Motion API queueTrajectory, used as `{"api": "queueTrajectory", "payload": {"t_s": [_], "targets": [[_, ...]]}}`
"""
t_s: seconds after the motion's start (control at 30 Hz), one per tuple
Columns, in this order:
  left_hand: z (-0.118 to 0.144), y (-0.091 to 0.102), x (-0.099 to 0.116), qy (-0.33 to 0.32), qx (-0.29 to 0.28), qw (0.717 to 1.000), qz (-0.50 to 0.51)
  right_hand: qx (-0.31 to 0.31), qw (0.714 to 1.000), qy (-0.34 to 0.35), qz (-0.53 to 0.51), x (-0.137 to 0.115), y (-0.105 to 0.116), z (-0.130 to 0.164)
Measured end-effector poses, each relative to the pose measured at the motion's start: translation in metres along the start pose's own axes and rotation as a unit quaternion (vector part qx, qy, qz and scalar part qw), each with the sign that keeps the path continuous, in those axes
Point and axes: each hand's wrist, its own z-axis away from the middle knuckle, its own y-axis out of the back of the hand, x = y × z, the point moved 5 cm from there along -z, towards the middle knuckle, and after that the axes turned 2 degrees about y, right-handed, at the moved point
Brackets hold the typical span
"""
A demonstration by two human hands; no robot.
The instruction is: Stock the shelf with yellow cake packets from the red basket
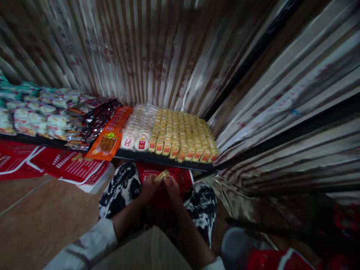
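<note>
Between my knees, a small yellow wrapped snack packet (161, 176) is pinched in both hands. My left hand (149, 186) is closed on its left end. My right hand (171, 186) has its fingers together at the other end. Just beyond the hands, rows of similar yellow wrapped snacks (182, 137) stand packed close on a dark shelf (157, 158). To their left are clear-wrapped white round packs (137, 131), then a flat orange packet (108, 133). The hands are small and dim here, so fine finger detail is hard to see.
Dark shiny packets (99, 116) and white-and-green packets (36, 114) fill the shelf's left side. Red bags (75, 167) lie below it. Corrugated sheeting (168, 56) rises behind and at right. A pale bucket-like container (237, 245) stands at lower right.
</note>
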Motion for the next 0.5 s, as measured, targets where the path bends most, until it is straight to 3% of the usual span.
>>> {"api": "queueTrajectory", "payload": {"t_s": [0.17, 0.33, 0.5], "targets": [[0.017, 0.006, 0.025, -0.104, 0.031, 0.987, -0.117, -0.023, 0.998, -0.022, -0.049, -0.018, -0.01, 0.007], [0.031, 0.002, 0.041, -0.185, 0.017, 0.973, -0.14, -0.054, 0.994, -0.003, -0.092, -0.031, -0.009, 0.016], [0.029, 0.002, 0.038, -0.144, 0.022, 0.985, -0.089, -0.029, 0.995, 0.035, -0.09, -0.036, 0.007, 0.015]]}}
